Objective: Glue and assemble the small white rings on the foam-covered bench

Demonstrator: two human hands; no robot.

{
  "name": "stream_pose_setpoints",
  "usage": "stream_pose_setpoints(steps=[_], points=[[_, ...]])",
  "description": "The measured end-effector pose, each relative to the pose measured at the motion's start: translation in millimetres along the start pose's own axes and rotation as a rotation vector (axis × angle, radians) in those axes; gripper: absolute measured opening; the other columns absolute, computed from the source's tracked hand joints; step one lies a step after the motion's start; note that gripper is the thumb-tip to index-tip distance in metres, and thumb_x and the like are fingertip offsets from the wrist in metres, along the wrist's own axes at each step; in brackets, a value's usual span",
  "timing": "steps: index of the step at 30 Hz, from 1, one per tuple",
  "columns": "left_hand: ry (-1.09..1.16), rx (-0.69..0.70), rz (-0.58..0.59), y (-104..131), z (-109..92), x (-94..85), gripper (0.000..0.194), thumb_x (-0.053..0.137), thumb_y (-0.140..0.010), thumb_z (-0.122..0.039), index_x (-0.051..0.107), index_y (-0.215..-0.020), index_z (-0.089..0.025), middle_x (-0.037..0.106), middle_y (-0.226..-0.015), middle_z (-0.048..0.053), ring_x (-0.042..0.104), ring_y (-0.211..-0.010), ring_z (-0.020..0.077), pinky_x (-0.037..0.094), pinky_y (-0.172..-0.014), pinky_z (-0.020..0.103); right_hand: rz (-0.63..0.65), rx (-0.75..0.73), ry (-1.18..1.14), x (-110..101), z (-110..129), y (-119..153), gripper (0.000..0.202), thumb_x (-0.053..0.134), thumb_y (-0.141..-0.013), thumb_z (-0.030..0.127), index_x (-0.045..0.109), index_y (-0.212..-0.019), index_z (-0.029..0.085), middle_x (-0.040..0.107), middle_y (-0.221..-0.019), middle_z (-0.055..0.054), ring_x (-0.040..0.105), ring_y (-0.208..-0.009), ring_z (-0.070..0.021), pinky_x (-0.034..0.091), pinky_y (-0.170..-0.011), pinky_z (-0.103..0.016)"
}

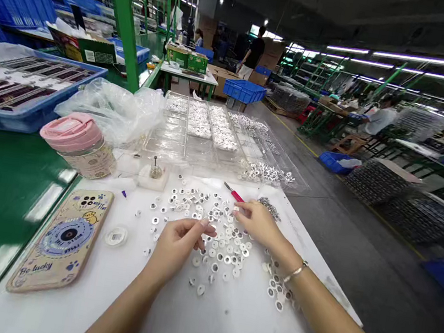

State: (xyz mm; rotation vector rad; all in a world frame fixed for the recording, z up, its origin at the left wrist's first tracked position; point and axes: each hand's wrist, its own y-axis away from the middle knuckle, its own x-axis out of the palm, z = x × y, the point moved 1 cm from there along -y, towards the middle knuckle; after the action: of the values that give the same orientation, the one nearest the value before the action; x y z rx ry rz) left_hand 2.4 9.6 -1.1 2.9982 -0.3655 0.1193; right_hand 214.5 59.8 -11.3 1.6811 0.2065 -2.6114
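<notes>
- Many white discs (214, 268) lie loose on the bench (134, 309); trays (196, 154) beyond hold batches.
- Left hand (181, 241), right hand (257, 222) among them; can't tell whether either's clamped.

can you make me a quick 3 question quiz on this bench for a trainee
1. True or false: some small round parts lie loose on the white tabletop.
2. Which is nearest the left hand?
a) the phone
b) the pink-lidded cup
c) those round parts
3. Fill in: the red-handled tool lies closest to the ______ hand.

Key: 1 true; 2 c; 3 right hand.
</notes>
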Motion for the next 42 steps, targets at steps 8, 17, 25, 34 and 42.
stream_pose_setpoints(steps=[8,17,25,34,42], points=[[-0.026,-0.016,-0.039,5.7,-4.6,0.3,0.032,0.053,-0.082,-0.044,0.068,-0.080,-0.016,0.067,-0.081,0.004,0.052,-0.058,0.0110,0.042,-0.060,0.024,-0.070,0.052,0.007,-52.8,-16.4,56.3,0.034,0.044,-0.085,0.036,0.063,-0.109,0.018,0.060,-0.072,-0.004,0.052,-0.061,-0.0154,0.039,-0.060,-0.027],[-0.117,0.012,0.028,5.5,1.0,2.6,0.030,0.043,-0.088,-0.043,0.060,-0.083,-0.018,0.057,-0.059,-0.001,0.052,-0.061,0.0131,0.040,-0.062,0.024,0.260,0.106,0.159,-50.2,-29.3,89.9,0.028,0.049,-0.081,0.036,0.068,-0.098,0.022,0.063,-0.075,-0.004,0.056,-0.066,-0.0175,0.039,-0.060,-0.027],[-0.186,0.076,0.097,9.7,-1.9,8.3,0.027,0.048,-0.086,-0.038,0.062,-0.077,-0.017,0.059,-0.081,0.002,0.053,-0.064,0.0116,0.041,-0.063,0.023,0.187,0.137,0.131,-53.6,-26.1,85.2,0.017,0.055,-0.077,0.034,0.066,-0.077,0.022,0.067,-0.076,-0.002,0.060,-0.068,-0.0171,0.041,-0.059,-0.025],[-0.153,-0.023,0.247,14.3,0.4,19.1,0.028,0.055,-0.081,-0.042,0.068,-0.083,-0.017,0.066,-0.084,0.004,0.055,-0.061,0.0129,0.045,-0.058,0.023,-0.128,-0.091,-0.053,-49.0,24.8,100.3,0.017,0.055,-0.082,0.028,0.070,-0.089,0.024,0.072,-0.082,0.000,0.065,-0.064,-0.0135,0.051,-0.059,-0.023],[0.031,-0.167,0.413,12.9,1.1,18.7,0.041,0.049,-0.084,-0.047,0.069,-0.080,-0.011,0.064,-0.063,0.005,0.059,-0.059,0.0149,0.047,-0.062,0.026,-0.287,-0.542,0.046,-24.8,64.0,102.4,0.024,0.053,-0.084,0.014,0.064,-0.104,0.019,0.070,-0.098,-0.005,0.066,-0.086,-0.0153,0.055,-0.072,-0.027]])
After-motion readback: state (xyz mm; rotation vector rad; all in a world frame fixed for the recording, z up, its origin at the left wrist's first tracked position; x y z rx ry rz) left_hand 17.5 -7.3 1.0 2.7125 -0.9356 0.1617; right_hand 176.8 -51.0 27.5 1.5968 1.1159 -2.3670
